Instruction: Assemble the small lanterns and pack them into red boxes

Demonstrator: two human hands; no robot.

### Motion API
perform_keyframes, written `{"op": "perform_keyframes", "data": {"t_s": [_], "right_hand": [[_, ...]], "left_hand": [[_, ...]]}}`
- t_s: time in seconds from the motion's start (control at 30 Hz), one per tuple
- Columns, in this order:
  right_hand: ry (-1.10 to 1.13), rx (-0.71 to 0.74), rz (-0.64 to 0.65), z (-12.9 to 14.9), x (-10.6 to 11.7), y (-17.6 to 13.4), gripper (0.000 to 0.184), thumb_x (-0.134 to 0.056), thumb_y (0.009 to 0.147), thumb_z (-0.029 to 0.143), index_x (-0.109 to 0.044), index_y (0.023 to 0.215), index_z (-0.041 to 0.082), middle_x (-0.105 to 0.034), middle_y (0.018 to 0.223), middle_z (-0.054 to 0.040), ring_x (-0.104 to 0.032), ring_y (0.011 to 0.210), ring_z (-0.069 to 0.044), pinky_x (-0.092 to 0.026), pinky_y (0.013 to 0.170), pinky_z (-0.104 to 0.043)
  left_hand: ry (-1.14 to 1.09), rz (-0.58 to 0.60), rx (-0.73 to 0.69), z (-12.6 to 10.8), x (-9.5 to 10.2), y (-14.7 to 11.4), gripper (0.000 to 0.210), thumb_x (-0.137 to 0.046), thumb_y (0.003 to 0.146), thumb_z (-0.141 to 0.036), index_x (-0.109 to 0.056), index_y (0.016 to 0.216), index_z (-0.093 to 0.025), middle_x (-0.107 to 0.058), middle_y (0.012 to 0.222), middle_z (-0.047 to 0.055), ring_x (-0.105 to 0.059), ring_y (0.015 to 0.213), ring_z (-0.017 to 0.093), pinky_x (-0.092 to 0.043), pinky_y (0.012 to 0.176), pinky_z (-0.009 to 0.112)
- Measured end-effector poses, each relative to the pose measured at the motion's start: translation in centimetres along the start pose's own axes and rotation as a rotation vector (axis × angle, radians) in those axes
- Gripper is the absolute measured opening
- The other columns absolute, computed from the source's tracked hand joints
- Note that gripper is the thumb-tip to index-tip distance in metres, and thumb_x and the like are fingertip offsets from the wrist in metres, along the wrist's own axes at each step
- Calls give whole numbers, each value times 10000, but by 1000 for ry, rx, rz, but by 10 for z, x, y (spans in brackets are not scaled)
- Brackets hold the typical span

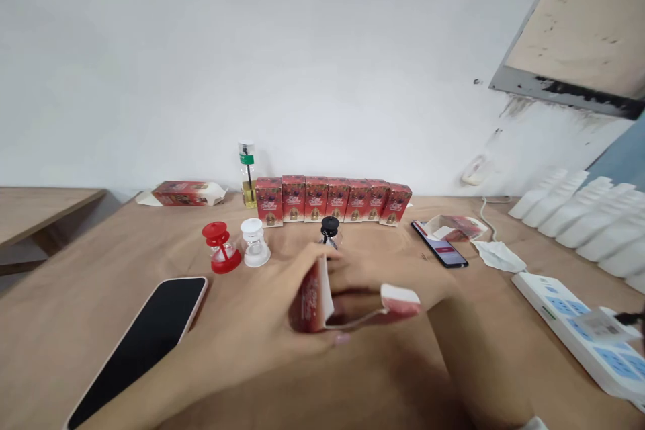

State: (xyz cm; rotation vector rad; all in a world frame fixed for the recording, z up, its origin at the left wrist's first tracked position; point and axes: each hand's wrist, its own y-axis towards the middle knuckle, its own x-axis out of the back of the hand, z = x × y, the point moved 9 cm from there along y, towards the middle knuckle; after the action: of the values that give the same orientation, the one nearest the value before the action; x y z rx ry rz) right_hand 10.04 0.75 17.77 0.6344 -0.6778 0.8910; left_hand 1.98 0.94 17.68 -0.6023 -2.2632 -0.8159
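Note:
My left hand point(282, 302) is closed around a small red cardboard box point(308, 301), its thumb on the near side. The box is tilted, its white inner side showing and one end flap point(400, 300) sticking out to the right. My right hand point(388, 275) is at the far side of the box opening, blurred; its fingers are partly hidden by the carton. Just beyond the hands stands a small black lantern point(330, 228), its lower part covered. A red lantern point(220, 247) and a white lantern point(254, 242) stand to the left.
Several red printed boxes point(335, 200) stand in a row near the wall, beside a bottle of yellow liquid point(248, 175). Opened cartons point(186, 193) lie at both sides. A large phone point(146, 342), a smaller phone point(443, 248), a power strip point(579, 336) and white bottles point(579, 215) are around.

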Motion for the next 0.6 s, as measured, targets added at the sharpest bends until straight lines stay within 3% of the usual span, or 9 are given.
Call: {"op": "perform_keyframes", "data": {"t_s": [0.03, 0.13, 0.2, 0.23, 0.3, 0.4, 0.5, 0.6], "right_hand": [[5, -26, -35, 2, 12, -2, 213, -491, 927, 306, -654, 1025, 211, -669, 1025, -36, -618, 924, -148, -488, 802, -263], [-7, -170, -456, -17, 64, -17, 267, -423, 952, 296, -597, 1142, 227, -656, 991, -34, -608, 900, -142, -483, 762, -264], [-102, -271, -659, -41, 80, -27, 287, -459, 929, 289, -551, 1194, 227, -630, 1035, -50, -594, 912, -157, -486, 755, -286], [-163, -329, -679, -56, 80, -27, 335, -504, 902, 270, -517, 1234, 228, -616, 1066, -60, -588, 928, -168, -485, 779, -310], [-260, -426, -558, -88, 66, -17, 544, -610, 821, 223, -428, 1334, 246, -549, 1205, -88, -568, 1005, -199, -465, 868, -376], [-272, -492, -378, -127, 41, -2, 749, -682, 735, 144, -347, 1396, 252, -438, 1337, -121, -489, 1174, -235, -410, 971, -411], [-248, -431, -299, -141, 28, 6, 797, -701, 693, 86, -349, 1388, 254, -400, 1390, -114, -416, 1265, -233, -375, 1012, -385], [-307, -446, -272, -144, 26, 5, 723, -679, 718, 87, -381, 1363, 228, -499, 1317, -106, -465, 1210, -243, -382, 981, -382]], "left_hand": [[-15, 23, 20, 4, 1, 1, 504, -665, 735, -382, -498, 1199, -283, -682, 875, 7, -654, 742, 202, -494, 583, 268], [-116, 67, 78, 19, 4, 5, 480, -656, 750, -355, -462, 1179, -264, -659, 908, 18, -647, 777, 193, -500, 613, 270], [-232, 200, 70, 28, -6, 7, 452, -671, 733, -349, -471, 1128, -255, -648, 968, 26, -645, 832, 190, -513, 659, 276], [-305, 286, 51, 30, -13, 8, 443, -685, 719, -355, -480, 1097, -249, -644, 996, 31, -645, 850, 189, -518, 675, 278], [-444, 425, 30, 37, -23, 10, 433, -709, 694, -373, -496, 1045, -237, -636, 1068, 52, -643, 901, 199, -527, 709, 288], [-507, 521, 24, 51, -28, 14, 464, -738, 666, -391, -540, 1055, -233, -585, 1225, 89, -601, 1071, 249, -523, 816, 338], [-463, 608, 33, 60, -31, 14, 572, -723, 684, -413, -536, 1202, -257, -639, 1150, 83, -631, 1032, 248, -533, 799, 338], [-419, 529, 48, 62, -17, 15, 590, -609, 767, -488, -492, 1286, -232, -682, 1031, 66, -662, 937, 210, -540, 747, 320]]}}
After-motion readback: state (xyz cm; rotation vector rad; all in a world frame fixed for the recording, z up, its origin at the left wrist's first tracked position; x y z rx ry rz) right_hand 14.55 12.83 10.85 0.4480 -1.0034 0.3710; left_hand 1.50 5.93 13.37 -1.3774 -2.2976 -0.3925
